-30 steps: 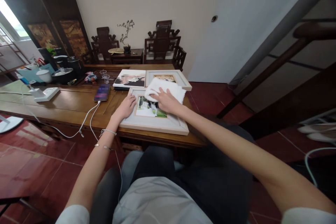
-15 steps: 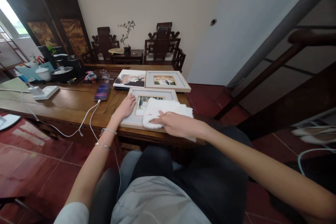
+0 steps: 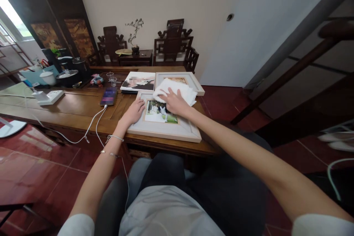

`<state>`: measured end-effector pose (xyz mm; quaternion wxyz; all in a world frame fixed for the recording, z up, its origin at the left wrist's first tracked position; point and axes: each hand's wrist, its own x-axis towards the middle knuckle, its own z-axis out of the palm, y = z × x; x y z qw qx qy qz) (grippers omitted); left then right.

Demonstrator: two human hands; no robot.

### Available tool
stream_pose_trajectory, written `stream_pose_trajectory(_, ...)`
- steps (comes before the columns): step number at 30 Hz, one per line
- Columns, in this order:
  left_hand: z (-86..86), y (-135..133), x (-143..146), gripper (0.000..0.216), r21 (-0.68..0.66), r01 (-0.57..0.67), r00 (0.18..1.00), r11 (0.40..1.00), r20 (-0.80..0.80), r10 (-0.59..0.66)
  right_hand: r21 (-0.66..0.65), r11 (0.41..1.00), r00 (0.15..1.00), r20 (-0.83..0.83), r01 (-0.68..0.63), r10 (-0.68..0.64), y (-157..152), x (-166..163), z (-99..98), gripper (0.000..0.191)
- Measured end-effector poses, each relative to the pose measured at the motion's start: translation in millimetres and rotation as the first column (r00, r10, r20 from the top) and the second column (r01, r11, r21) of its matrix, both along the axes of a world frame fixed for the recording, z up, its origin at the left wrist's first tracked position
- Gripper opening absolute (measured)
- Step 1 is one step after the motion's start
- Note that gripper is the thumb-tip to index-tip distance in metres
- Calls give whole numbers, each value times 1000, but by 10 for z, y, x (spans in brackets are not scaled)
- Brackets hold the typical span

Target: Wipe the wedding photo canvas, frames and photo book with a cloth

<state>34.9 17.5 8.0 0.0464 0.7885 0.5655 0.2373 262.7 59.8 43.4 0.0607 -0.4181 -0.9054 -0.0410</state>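
Note:
A pale wooden picture frame (image 3: 166,137) lies flat at the table's near edge, with a photo inside a wide light mat. My left hand (image 3: 135,110) rests on its left side, fingers laid over the border. Over the frame's far edge, my right hand (image 3: 177,102) presses on a fluffy white cloth (image 3: 182,89), fingers spread on top and the thumb side at its near left. The cloth overlaps part of a second picture frame (image 3: 199,87) lying just behind. To the left of that one sits a photo album (image 3: 139,81) with a picture on its cover.
A phone (image 3: 108,96) with a white charging cable (image 3: 94,120) lies on the wooden table (image 3: 74,108) to the left. Farther left are a power strip (image 3: 52,97), a white lidded cup (image 3: 48,78) and a kettle set. Carved chairs (image 3: 174,40) stand behind.
My right hand has slid the cloth away from me, from the near right of the frame to its far edge, uncovering the photo. My left hand stays on the frame.

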Motion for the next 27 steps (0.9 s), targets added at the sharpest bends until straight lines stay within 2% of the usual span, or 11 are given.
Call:
stream_pose_trajectory(2,-1,1,-4,41,-4,1,1000,1000,2,-1,3,1000,1000,25,17,-17,111,-30,-5,71)
stream_pose_trajectory(5,-6,1,-11,41,-7,4,1000,1000,7,-4,-48,999,997,80,-18,22,6,-29,-10,73)
stream_pose_trajectory(8,-7,0,-12,41,2,12,1000,1000,13,-12,-129,987,989,105,-92,106,-331,27,51,76)
stream_pose_trajectory(10,-3,-4,-8,41,5,14,1000,1000,11,-14,-210,969,981,113,-133,160,-606,82,161,78)
stream_pose_trajectory(14,8,-18,1,42,9,9,1000,1000,14,-9,-400,894,960,102,-199,260,-1092,173,461,75)
stream_pose_trajectory(17,3,-22,-1,40,22,16,1000,1000,18,-16,-441,855,945,48,-272,325,-1273,178,549,74)
stream_pose_trajectory(21,-33,0,-18,39,24,16,1000,1000,18,-16,-374,880,949,-6,-293,314,-1137,105,339,77)
stream_pose_trajectory(24,-70,32,-38,39,26,10,1000,1000,22,-11,-253,935,967,-14,-250,255,-789,21,123,77)
stream_pose_trajectory(27,-95,60,-58,39,38,17,1000,999,23,-18,-125,985,993,-4,-120,120,-381,-97,16,75)
